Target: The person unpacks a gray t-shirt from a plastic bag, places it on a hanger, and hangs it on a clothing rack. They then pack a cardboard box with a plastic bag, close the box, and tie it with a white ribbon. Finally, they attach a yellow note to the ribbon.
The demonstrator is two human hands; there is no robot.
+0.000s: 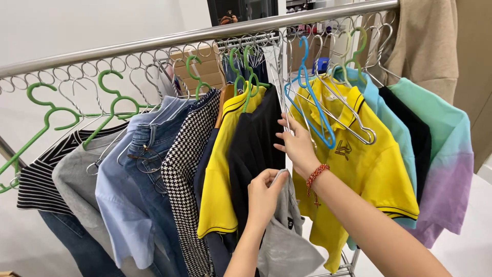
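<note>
- Nearest to us, our left hand [264,197] rises from six o'clock with the forearm nearly upright; its fingers are curled shut, pinching the top edge of a soft grey cotton garment [284,241].
- That grey garment hangs down from the pinch toward six o'clock, in front of the lower hems of the hung clothes.
- Our right arm comes in from five o'clock on a long slant, a red beaded bracelet [316,174] round the wrist.
- Our right hand [296,146] sits just above the left, toward twelve o'clock; its fingers are spread and nearly straight, the tips pressed against the edge of a black shirt [253,149], gripping nothing that we can see.
- At three o'clock of that hand hangs a bright yellow polo shirt with dark trim [359,169], with an empty blue plastic hanger [312,102] and bare wire hangers lying over its chest.
- At nine o'clock of the black shirt hang a second yellow polo [218,190], a black-and-white houndstooth piece [184,190] and pale blue denim [138,174].
- Farthest, at twelve o'clock, a steel clothes rail with a row of wire loops [154,41] runs across, carrying green plastic hangers [110,100].
</note>
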